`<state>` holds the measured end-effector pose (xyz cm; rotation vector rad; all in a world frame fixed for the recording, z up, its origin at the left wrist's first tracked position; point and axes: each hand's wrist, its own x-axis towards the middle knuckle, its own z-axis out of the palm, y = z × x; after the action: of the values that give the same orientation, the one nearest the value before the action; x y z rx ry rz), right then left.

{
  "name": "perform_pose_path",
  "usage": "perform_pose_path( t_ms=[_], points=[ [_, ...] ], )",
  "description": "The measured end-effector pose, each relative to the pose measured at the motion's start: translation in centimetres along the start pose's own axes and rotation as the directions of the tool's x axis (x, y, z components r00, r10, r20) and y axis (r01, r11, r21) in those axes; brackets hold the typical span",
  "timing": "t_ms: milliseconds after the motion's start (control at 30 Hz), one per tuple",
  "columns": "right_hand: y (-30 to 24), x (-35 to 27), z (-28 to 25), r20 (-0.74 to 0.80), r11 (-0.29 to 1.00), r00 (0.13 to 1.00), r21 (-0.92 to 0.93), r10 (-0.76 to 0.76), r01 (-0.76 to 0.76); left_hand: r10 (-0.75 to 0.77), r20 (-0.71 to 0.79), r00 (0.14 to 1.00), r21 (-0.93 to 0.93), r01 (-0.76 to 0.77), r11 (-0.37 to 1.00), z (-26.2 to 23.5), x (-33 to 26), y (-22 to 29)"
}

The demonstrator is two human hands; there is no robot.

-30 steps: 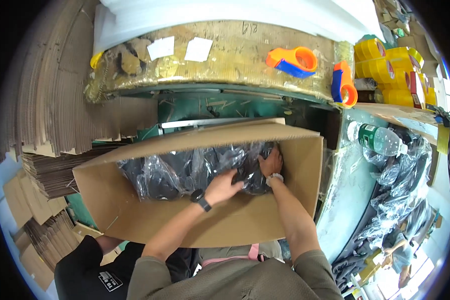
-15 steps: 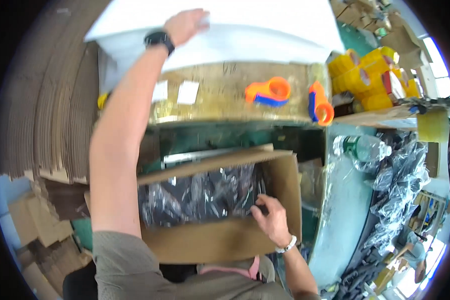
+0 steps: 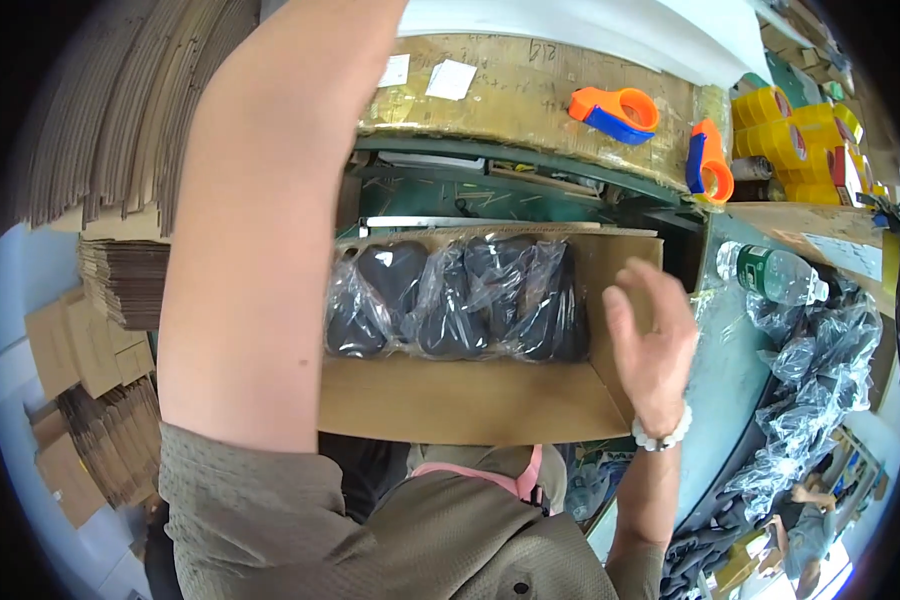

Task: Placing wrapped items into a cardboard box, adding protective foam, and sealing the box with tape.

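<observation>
My left forearm reaches up past the upper edge of the picture, toward a white sheet (image 3: 610,30) at the far side, so the hand itself is out of sight. Below sits a cardboard box (image 3: 470,400) with its top uncovered. Several black, rounded pieces (image 3: 455,310) in clear plastic bags lie side by side along its far half. My right hand (image 3: 655,335), with a pale beaded bracelet at the wrist, is over the box's right wall. Thumb and fingers are apart and hold nothing; whether it touches the cardboard I cannot tell.
Two orange-and-blue tape dispensers (image 3: 618,113) and white paper slips (image 3: 450,80) lie on the workbench (image 3: 510,85). Yellow tape rolls (image 3: 770,120) stand at right, above a plastic bottle (image 3: 775,273) and bagged black items (image 3: 800,390). Flat cardboard (image 3: 120,110) is stacked at left. Another person (image 3: 810,530) is far right.
My left arm has stretched farther away, taking the hand out of the picture. My right hand has moved from over the bagged pieces to the box's right wall. The whole view has shifted.
</observation>
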<state>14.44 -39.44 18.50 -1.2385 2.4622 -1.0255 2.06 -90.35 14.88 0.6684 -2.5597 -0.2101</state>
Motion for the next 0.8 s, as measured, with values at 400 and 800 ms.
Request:
perform_pose_path(
  t_ms=[400,800],
  points=[
    [-6.8,6.7,-3.6,0.006,0.564,0.781,-0.688,-0.624,0.456,0.688,-0.236,0.686,0.096,-0.688,0.720,-20.4,-27.7,15.7],
    [-1.2,1.4,0.8,-0.001,0.709,0.896,-0.611,-0.444,0.351,0.481,0.754,0.446,-0.371,-0.314,0.874,7.6,-63.1,8.9]
  ],
)
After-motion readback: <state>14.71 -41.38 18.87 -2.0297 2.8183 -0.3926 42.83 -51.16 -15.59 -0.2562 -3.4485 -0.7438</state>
